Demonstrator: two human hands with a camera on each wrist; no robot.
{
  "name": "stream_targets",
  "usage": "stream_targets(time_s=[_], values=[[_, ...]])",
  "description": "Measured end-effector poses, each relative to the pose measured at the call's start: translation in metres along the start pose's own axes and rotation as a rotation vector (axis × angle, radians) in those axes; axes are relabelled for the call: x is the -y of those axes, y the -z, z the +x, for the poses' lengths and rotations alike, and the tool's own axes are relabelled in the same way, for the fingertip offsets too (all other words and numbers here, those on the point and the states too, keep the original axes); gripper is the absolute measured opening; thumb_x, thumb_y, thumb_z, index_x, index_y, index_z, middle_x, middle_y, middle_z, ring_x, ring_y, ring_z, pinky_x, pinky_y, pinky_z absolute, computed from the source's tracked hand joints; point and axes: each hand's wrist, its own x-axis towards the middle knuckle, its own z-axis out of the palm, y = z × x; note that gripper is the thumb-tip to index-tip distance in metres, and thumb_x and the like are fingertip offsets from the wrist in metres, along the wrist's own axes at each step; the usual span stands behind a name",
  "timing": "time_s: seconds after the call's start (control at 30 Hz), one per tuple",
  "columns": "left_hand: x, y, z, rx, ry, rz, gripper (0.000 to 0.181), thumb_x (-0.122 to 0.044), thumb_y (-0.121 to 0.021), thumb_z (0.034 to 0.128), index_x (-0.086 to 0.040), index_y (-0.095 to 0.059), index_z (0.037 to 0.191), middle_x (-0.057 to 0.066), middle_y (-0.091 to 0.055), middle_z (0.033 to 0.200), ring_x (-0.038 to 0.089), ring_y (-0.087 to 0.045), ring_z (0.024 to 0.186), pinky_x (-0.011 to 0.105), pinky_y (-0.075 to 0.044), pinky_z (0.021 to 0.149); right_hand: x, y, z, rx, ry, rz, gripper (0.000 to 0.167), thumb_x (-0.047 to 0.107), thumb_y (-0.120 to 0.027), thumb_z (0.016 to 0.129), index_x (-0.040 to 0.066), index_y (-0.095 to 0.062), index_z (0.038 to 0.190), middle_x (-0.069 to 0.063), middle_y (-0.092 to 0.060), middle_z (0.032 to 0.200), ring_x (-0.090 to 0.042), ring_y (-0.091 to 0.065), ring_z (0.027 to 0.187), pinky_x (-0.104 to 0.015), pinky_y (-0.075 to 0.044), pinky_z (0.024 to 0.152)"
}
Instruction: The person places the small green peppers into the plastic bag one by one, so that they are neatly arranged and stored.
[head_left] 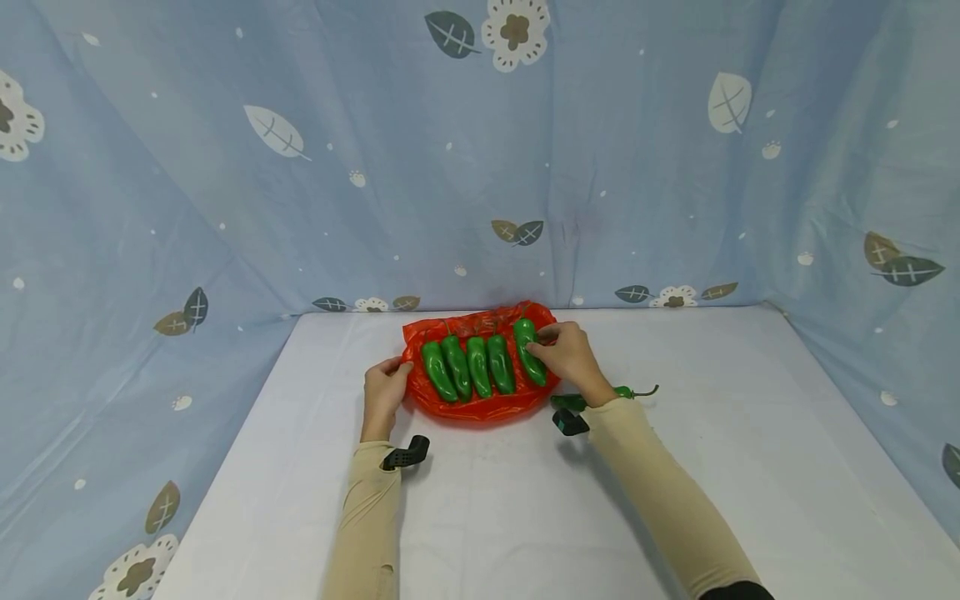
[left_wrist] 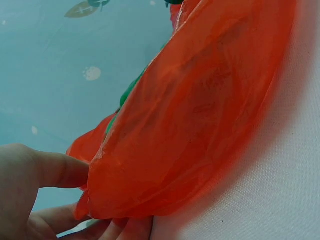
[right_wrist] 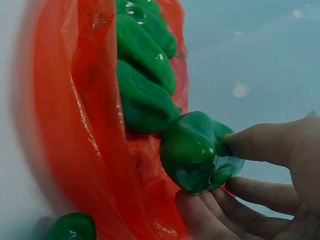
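A red plastic bag point(head_left: 480, 408) lies spread on the table with several green peppers point(head_left: 478, 367) side by side on it. My left hand point(head_left: 385, 392) pinches the bag's left edge between thumb and fingers; the left wrist view shows the thumb on the red plastic point(left_wrist: 165, 150). At the bag's right side my right hand point(head_left: 566, 354) grips a green pepper point(head_left: 529, 352), tilted beside the others. In the right wrist view, thumb and fingers hold this pepper point(right_wrist: 192, 150) from both sides, close over the bag.
Another green pepper point(head_left: 624, 392) lies on the white table point(head_left: 480, 517) right of the bag, partly hidden under my right forearm. A blue patterned curtain point(head_left: 420, 167) hangs behind the table. Dark wrist cameras point(head_left: 407, 452) sit on both sleeves.
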Motion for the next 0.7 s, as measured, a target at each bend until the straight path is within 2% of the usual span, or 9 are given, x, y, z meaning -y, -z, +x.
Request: stream_targets(time_s=[0.3, 0.57, 0.7], values=[[-0.001, -0.001, 0.000, -0.003, 0.014, 0.003, 0.049, -0.022, -0.053, 0.1041, 0.002, -0.054, 0.146, 0.021, -0.055, 0.149, 0.030, -0.054, 0.131, 0.042, -0.048, 0.111, 0.001, -0.010, 0.005, 0.018, -0.034, -0.034, 0.042, 0.019, -0.071, 0.096, -0.008, -0.066, 0.128, -0.025, -0.070, 0.125, -0.036, -0.067, 0.112, -0.048, -0.059, 0.096], [-0.001, -0.001, 0.000, -0.009, 0.009, 0.000, 0.046, -0.022, -0.054, 0.1032, 0.001, -0.057, 0.143, 0.019, -0.057, 0.144, 0.027, -0.055, 0.124, 0.035, -0.048, 0.100, -0.002, -0.019, 0.010, 0.017, -0.044, -0.059, 0.041, 0.020, -0.071, 0.096, -0.008, -0.067, 0.126, -0.024, -0.071, 0.122, -0.035, -0.068, 0.110, -0.047, -0.060, 0.096], [0.000, -0.001, 0.001, -0.007, 0.008, -0.004, 0.046, -0.022, -0.054, 0.1035, 0.001, -0.056, 0.144, 0.019, -0.057, 0.145, 0.027, -0.055, 0.125, 0.036, -0.048, 0.102, -0.003, -0.021, 0.011, 0.013, -0.035, -0.064, 0.040, 0.018, -0.072, 0.095, -0.009, -0.068, 0.124, -0.025, -0.072, 0.120, -0.035, -0.068, 0.108, -0.047, -0.060, 0.095]])
